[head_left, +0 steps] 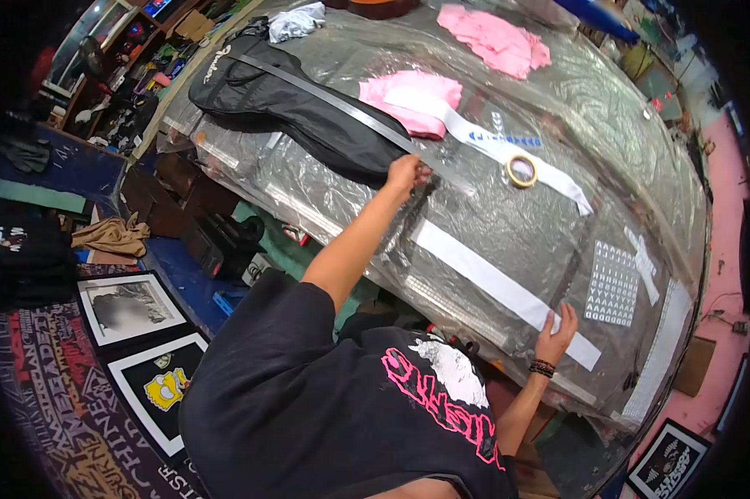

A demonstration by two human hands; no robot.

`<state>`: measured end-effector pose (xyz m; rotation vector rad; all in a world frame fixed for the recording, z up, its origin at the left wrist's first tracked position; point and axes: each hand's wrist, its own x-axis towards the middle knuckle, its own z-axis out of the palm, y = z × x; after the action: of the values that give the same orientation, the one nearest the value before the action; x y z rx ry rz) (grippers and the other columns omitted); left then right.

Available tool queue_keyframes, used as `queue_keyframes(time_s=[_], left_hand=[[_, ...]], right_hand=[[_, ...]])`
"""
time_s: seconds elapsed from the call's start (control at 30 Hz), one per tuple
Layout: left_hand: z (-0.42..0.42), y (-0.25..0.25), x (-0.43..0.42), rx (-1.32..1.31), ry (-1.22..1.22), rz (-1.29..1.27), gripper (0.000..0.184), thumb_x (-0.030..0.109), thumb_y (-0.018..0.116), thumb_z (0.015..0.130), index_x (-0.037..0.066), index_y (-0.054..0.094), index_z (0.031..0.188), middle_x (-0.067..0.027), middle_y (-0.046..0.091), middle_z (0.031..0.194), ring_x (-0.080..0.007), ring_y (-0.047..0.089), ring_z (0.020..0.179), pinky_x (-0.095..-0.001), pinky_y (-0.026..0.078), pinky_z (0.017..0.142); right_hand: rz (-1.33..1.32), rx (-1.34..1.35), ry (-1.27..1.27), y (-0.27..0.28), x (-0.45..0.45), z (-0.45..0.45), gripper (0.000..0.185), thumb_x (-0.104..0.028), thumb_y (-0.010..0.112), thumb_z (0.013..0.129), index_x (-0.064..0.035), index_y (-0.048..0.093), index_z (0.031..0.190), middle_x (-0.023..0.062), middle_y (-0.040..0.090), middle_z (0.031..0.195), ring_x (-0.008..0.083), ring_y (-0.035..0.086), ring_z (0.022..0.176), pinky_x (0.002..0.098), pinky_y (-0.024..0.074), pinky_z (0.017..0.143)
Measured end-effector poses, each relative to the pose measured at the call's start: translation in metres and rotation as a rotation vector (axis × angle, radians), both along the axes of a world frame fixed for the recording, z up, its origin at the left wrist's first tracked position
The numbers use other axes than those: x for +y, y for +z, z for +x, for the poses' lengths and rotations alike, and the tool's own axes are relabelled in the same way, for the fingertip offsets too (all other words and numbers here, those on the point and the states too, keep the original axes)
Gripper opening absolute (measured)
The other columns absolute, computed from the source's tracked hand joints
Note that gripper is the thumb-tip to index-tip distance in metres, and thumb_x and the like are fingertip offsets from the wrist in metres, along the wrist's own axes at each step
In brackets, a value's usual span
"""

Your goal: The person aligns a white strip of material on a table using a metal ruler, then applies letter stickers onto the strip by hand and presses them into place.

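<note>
My left hand [406, 173] is closed round a long metal ruler [333, 101] near its lower end. The ruler slants across a black guitar bag [300, 112] with Fender lettering. My right hand [558, 330] lies with fingers apart on the right part of a white strip [491, 274], which is flat on the plastic-covered table [508, 237]. Beyond it is a second white strip [558, 176] with blue letters, partly on a pink cloth [425, 116]. A roll of tape [521, 171] rests on that lettered strip.
A sheet of white letters [613, 283] lies to the right, beside a crumpled white strip [643, 262]. Another pink cloth [495, 40] and a white bundle [297, 22] are at the far side. Framed pictures [132, 309] stand at the lower left.
</note>
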<state>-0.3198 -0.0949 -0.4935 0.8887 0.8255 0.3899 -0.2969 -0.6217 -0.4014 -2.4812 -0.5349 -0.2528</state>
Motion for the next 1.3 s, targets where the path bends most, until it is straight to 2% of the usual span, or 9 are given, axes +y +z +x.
queue_keyframes(time_s=[0.3,0.47,0.53,0.6,0.63,0.7,0.87,1.07,1.3], left_hand=[[-0.074,0.046,-0.126,-0.210,-0.307,0.154,0.028,0.021,0.057,0.100,-0.001,0.070,0.090,-0.0077,0.071,0.077,-0.0154,0.068,0.066,-0.0291,0.053,0.058],[-0.141,0.064,-0.175,-0.047,-0.725,0.140,0.028,0.017,0.056,0.099,-0.004,0.068,0.111,-0.0110,0.074,0.090,-0.0184,0.072,0.084,-0.0360,0.058,0.074],[-0.146,0.032,-0.174,-0.374,-0.508,0.729,0.033,0.018,0.058,0.098,-0.003,0.065,0.121,-0.0128,0.074,0.101,-0.0207,0.073,0.090,-0.0372,0.058,0.077],[-0.155,0.038,-0.127,-0.314,-0.871,0.472,0.036,0.020,0.060,0.098,-0.002,0.062,0.126,-0.0132,0.073,0.107,-0.0204,0.073,0.093,-0.0366,0.057,0.079],[-0.165,0.054,-0.095,-0.236,-1.216,0.183,0.041,0.022,0.061,0.098,-0.001,0.060,0.131,-0.0136,0.073,0.114,-0.0201,0.072,0.096,-0.0360,0.057,0.081],[-0.181,0.099,-0.034,-0.063,-1.164,0.352,0.044,0.024,0.061,0.098,0.000,0.057,0.135,-0.0119,0.072,0.118,-0.0195,0.072,0.098,-0.0352,0.056,0.083],[-0.196,0.106,0.118,-0.230,-0.508,-0.036,0.090,0.074,0.030,0.099,0.004,0.034,0.154,-0.0189,0.056,0.145,-0.0321,0.062,0.124,-0.0448,0.050,0.103],[-0.196,0.189,0.181,-0.697,-0.140,-0.092,0.102,0.085,0.031,0.089,0.009,0.030,0.156,-0.0259,0.042,0.153,-0.0433,0.052,0.133,-0.0501,0.051,0.104],[-0.160,0.151,0.078,-0.347,-0.338,0.096,0.071,0.008,0.065,0.099,0.008,0.027,0.158,-0.0154,0.056,0.138,-0.0271,0.068,0.113,-0.0360,0.059,0.087]], right_hand=[[0.030,-0.115,0.506,0.108,0.304,-0.009,0.042,-0.027,0.072,0.091,-0.0055,0.065,0.126,0.0209,0.063,0.125,0.0404,0.059,0.116,0.0481,0.0465,0.101],[-0.217,0.353,0.489,0.046,0.437,-0.048,0.059,-0.045,0.073,0.086,-0.0073,0.060,0.130,0.0244,0.068,0.121,0.0431,0.065,0.112,0.0510,0.0512,0.094],[-0.255,0.419,0.451,0.030,0.461,-0.064,0.053,-0.042,0.073,0.086,-0.0090,0.061,0.127,0.0245,0.071,0.112,0.0447,0.067,0.105,0.0533,0.0527,0.090],[-0.205,0.356,0.410,0.023,0.463,-0.075,0.045,-0.038,0.073,0.086,-0.0089,0.062,0.119,0.0257,0.072,0.103,0.0466,0.068,0.100,0.0549,0.0531,0.086],[-0.181,0.366,0.427,0.035,0.458,-0.077,0.042,-0.035,0.074,0.086,-0.0061,0.064,0.115,0.0251,0.072,0.099,0.0458,0.068,0.095,0.0524,0.0534,0.081],[0.006,0.352,0.466,0.048,0.431,-0.072,0.041,-0.032,0.077,0.085,-0.0042,0.065,0.112,0.0235,0.072,0.095,0.0431,0.069,0.086,0.0477,0.0530,0.074],[0.068,0.403,0.444,0.138,0.300,-0.074,0.037,-0.024,0.084,0.082,0.0004,0.068,0.104,0.0066,0.063,0.074,0.0147,0.057,0.065,0.0315,0.0458,0.060],[-0.011,0.565,0.091,0.173,0.100,-0.084,0.028,-0.020,0.083,0.085,0.0020,0.066,0.083,-0.0036,0.054,0.066,0.0070,0.047,0.060,0.0278,0.0380,0.054],[-0.215,0.641,-0.071,0.162,-0.085,-0.091,0.039,-0.027,0.084,0.086,-0.0008,0.059,0.073,-0.0050,0.049,0.067,0.0067,0.044,0.066,0.0272,0.0376,0.060]])
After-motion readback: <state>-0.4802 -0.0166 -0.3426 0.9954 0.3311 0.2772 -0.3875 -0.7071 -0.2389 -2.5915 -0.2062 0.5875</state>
